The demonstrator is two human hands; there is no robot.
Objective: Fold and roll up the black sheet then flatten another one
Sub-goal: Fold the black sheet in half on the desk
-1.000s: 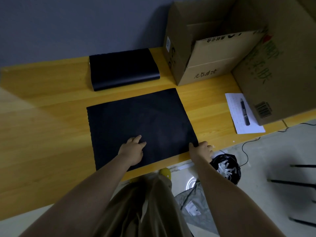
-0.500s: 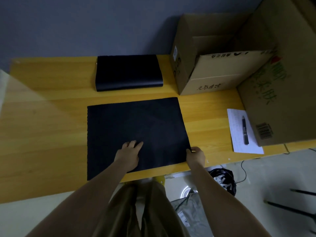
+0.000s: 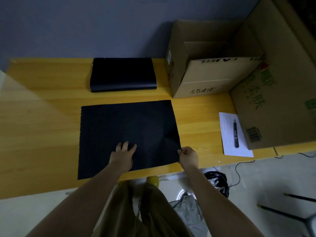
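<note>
Pressing my left hand (image 3: 122, 155) flat, fingers spread, on the near middle of the black sheet (image 3: 126, 132), I am keeping it down on the yellow wooden table (image 3: 42, 127). My right hand (image 3: 188, 155) is pinching the sheet's near right corner between thumb and fingers, and the corner is lifting slightly off the wood. The sheet is lying spread out, its near edge at the table's front edge. Behind it, by the wall, a folded black roll (image 3: 123, 74) is resting. To the right, open cardboard boxes (image 3: 210, 72) are standing, and a pen (image 3: 236, 133) is lying on a paper (image 3: 230, 134).
</note>
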